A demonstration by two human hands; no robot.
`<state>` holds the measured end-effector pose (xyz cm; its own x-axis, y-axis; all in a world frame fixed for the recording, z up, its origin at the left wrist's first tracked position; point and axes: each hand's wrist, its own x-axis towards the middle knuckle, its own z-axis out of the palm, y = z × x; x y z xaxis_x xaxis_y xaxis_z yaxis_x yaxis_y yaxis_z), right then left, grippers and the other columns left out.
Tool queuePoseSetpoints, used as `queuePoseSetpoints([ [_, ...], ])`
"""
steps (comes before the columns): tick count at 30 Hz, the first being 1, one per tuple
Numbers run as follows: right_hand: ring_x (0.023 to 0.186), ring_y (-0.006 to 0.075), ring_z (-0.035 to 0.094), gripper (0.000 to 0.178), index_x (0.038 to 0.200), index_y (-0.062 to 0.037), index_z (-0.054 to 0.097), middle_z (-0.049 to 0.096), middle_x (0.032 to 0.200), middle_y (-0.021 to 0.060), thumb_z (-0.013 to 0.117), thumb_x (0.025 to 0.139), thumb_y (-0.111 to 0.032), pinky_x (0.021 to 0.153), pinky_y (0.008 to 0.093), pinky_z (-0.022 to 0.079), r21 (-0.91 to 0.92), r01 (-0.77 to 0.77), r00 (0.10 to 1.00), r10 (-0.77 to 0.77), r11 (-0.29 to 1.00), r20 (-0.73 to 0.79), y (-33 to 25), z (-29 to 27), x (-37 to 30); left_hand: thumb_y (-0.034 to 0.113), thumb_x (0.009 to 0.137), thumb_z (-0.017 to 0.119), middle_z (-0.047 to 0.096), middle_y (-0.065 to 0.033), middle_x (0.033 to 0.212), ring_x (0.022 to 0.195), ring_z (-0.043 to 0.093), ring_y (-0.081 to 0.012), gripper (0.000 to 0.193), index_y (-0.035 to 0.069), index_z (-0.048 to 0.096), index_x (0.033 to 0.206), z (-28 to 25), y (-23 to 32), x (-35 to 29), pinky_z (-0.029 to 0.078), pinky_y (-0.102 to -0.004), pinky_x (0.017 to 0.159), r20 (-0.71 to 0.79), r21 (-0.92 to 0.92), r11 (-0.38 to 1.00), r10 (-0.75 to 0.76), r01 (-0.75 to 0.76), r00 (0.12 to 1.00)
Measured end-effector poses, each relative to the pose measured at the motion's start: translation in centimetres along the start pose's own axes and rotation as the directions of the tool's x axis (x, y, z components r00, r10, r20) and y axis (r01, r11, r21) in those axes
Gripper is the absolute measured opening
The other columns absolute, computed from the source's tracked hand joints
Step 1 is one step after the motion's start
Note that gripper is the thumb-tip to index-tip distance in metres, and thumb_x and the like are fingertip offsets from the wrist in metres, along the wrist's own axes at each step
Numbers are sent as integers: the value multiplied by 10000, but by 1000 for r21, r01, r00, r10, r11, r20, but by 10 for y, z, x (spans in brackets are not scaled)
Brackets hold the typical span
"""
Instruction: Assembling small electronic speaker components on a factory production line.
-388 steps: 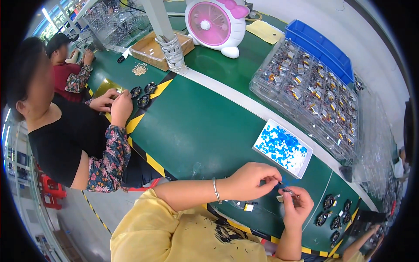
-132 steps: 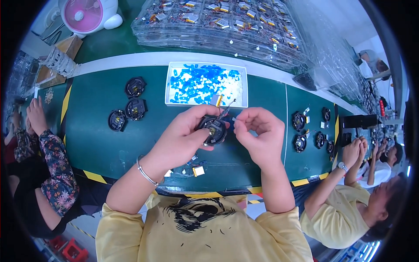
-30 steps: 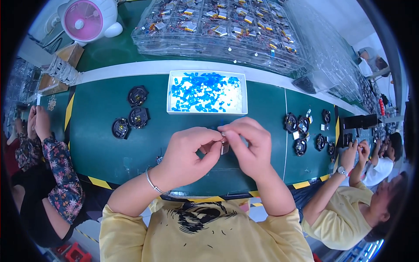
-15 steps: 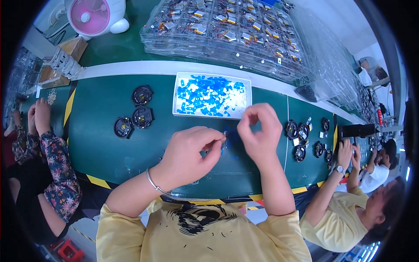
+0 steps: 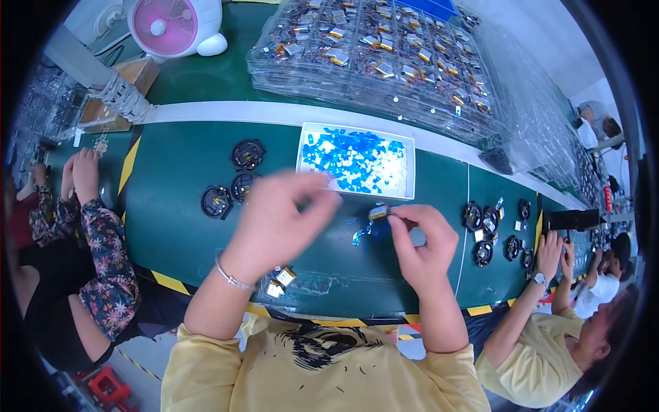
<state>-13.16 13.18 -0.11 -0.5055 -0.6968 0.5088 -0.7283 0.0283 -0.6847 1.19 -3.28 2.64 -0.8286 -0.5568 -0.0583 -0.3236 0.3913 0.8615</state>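
Observation:
My right hand (image 5: 427, 244) pinches a small silver-and-gold pouch battery (image 5: 377, 213) between thumb and forefinger, just below the white tray (image 5: 357, 194). Shiny blue film pieces (image 5: 359, 235) lie on the green table beside the battery. My left hand (image 5: 281, 216) is curled, with thumb and fingers toward the tray's lower left corner. Motion blurs its fingertips, so whether anything is in them cannot be seen. Many small blue pieces (image 5: 350, 154) fill the tray. A few more batteries (image 5: 281, 280) lie near my left wrist.
Round black housings (image 5: 247, 154) sit left of the tray, one partly behind my left hand; more black housings (image 5: 482, 220) stand at the right. Stacked clear trays of batteries (image 5: 371, 58) and a pink-white fan (image 5: 165, 26) are at the back. Co-workers' hands (image 5: 549, 254) work on both sides.
My hands have drawn apart: the left went up toward the tray, the right came lower with the battery now visible in it. The whole view has shifted slightly.

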Motion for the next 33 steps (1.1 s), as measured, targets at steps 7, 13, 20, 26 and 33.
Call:
queuePoseSetpoints([
  [7,719,129,595,132,863,17,655,648,862,90,683,741,56,637,222,473,256,-288,956,293,923,17,-2,-5,-4,70,722,721,639,-152,943,884,609,-313,300,-10,601,986,-48,-55,20,489,-359,805,-461,645,721,103,253,881],
  [13,771,170,622,132,813,9,620,654,874,100,665,717,87,710,256,484,169,-50,994,65,984,-85,-7,-8,1,-78,746,635,630,-59,848,723,623,-162,194,14,574,905,-31,-35,25,492,-235,658,-540,59,998,20,15,841],
  [20,719,191,622,151,820,36,610,654,813,122,648,696,114,663,260,480,294,73,994,-46,953,-97,-16,-6,-5,-77,840,548,628,-72,968,857,612,-114,187,-10,582,1012,33,-8,2,514,-238,744,-153,-645,744,97,-174,983],
  [26,674,183,595,164,813,22,612,623,751,106,670,674,87,599,256,456,275,118,986,-81,954,-145,-25,-1,-6,-15,907,455,608,-141,1107,989,623,-212,221,-16,540,1111,48,7,-9,579,-340,789,140,-834,544,40,96,989],
  [33,649,203,586,172,798,2,604,609,736,108,674,653,61,583,270,464,60,172,968,-158,983,-193,-27,3,0,-2,915,433,592,-135,1171,1023,607,-177,302,-25,518,1204,47,11,-14,536,-293,817,187,-896,417,41,153,981],
])
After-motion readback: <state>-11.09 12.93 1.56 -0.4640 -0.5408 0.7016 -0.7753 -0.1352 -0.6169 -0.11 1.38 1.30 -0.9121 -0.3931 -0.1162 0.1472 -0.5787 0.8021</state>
